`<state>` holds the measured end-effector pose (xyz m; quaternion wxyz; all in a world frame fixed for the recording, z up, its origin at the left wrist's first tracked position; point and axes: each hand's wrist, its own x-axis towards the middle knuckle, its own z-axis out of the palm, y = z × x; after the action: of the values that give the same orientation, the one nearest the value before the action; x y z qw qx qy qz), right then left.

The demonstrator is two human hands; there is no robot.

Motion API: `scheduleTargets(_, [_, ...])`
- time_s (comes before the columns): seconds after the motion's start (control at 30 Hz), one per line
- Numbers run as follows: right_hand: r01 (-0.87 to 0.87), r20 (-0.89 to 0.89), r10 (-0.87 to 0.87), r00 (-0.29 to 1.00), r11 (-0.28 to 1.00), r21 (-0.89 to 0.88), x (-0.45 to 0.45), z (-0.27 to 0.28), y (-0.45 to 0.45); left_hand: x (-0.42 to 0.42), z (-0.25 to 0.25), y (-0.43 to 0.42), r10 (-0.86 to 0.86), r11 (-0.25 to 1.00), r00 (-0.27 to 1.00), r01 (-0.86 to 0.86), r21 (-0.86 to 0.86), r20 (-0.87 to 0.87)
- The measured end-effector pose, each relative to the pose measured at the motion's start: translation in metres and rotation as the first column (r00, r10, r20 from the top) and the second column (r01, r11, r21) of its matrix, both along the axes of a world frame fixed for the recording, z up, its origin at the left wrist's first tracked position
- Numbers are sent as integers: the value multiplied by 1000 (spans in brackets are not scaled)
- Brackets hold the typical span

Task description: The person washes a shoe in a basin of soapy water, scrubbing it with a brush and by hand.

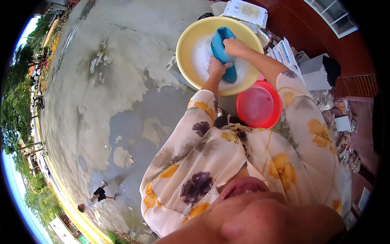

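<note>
A teal rubber boot [219, 45] is held tilted over the wide yellow basin [185, 53], its opening toward the far rim. White suds [200, 53] cover the water around it. My left hand [217, 67] grips the boot around its lower part, near the foot. Closed into a fist, my right hand [235, 46] presses against the upper side of the boot's shaft. Whatever the right fingers hold, if anything, is hidden from this angle.
A red basin [260, 105] with cloudy liquid stands close to my body. White boxes [245, 12], a grey container [315, 73] and rubble line the dark red wall at right. Wet concrete [134, 97] stretches left, where another person [98, 194] walks.
</note>
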<state>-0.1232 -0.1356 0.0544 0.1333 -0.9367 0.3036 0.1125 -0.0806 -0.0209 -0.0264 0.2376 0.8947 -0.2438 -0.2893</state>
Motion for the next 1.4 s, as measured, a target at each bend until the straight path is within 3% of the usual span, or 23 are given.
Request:
scheduleTargets(0.1, [11,-38,-8,999,998,64,-8,-17,14,4,-5,3,-35,999,999,35,1,19])
scheduleTargets(0.17, [-13,-82,24,996,991,130,-21,4,24,12,-20,5,-79,997,997,79,-7,19])
scheduleTargets(0.23, [-164,-184,190,964,975,151,-28,9,21,11,-23,10,-126,991,992,127,-33,32])
scheduleTargets(0.27, [-223,-351,268,897,961,163,-25,21,15,11,-21,10,-113,992,993,114,-45,30])
scheduleTargets(0.3, [-224,-345,263,901,963,151,-25,22,12,13,-18,7,-98,993,995,100,-58,31])
scheduleTargets(0.37, [-34,93,29,995,998,56,-22,21,4,8,-2,9,-75,995,997,77,-63,35])
scheduleTargets(0.43, [-2,95,-3,995,999,48,-13,13,0,9,10,9,-56,996,998,58,-63,31])
scheduleTargets(0.5, [88,92,-97,991,992,94,-10,-18,-2,15,13,6,-85,992,993,77,97,78])
scheduleTargets(0.53, [97,62,-112,992,975,202,-11,-22,1,20,7,5,-90,991,993,82,102,74])
scheduleTargets(0.63, [25,-82,-3,997,963,267,-27,-8,18,21,-17,8,-64,989,995,52,140,80])
scheduleTargets(0.7, [-34,-53,51,997,959,282,-37,0,17,26,-17,13,-171,983,981,164,88,90])
scheduleTargets(0.77, [106,-175,-48,983,936,335,-31,18,5,14,11,16,-159,985,981,149,91,113])
scheduleTargets(0.8, [112,-17,-112,994,953,280,-30,20,2,7,20,13,-147,986,977,133,96,153])
scheduleTargets(0.87, [17,128,-30,991,995,98,-16,9,-15,3,25,9,-106,994,965,93,65,239])
scheduleTargets(0.93, [-20,230,23,973,1000,-13,-11,-47,-37,5,23,8,-108,994,939,98,48,325])
scheduleTargets(0.97, [135,124,-158,980,976,173,-16,-18,-18,6,25,9,-128,992,922,111,67,364])
scheduleTargets(1.0, [135,98,-172,980,943,305,-18,-26,-18,8,20,8,-110,994,912,94,59,396])
scheduleTargets(1.1, [133,75,-168,983,930,342,-27,-30,-18,7,24,13,-64,998,937,63,16,342])
scheduleTargets(1.17, [121,-11,-132,991,867,483,-35,-19,-17,2,44,22,-107,994,968,103,28,225])
scheduleTargets(1.2, [114,-44,-107,993,821,559,-38,-17,-24,4,45,25,-89,996,969,87,21,232])
scheduleTargets(1.3, [99,-4,-118,993,815,571,-32,-23,-53,8,36,24,-119,992,951,127,-10,286])
scheduleTargets(1.33, [78,0,-95,996,820,567,-28,-36,-58,7,29,22,-139,989,930,148,-1,339])
scheduleTargets(1.4, [9,352,-28,936,998,56,-21,-68,-57,9,26,20,-168,984,884,177,18,435])
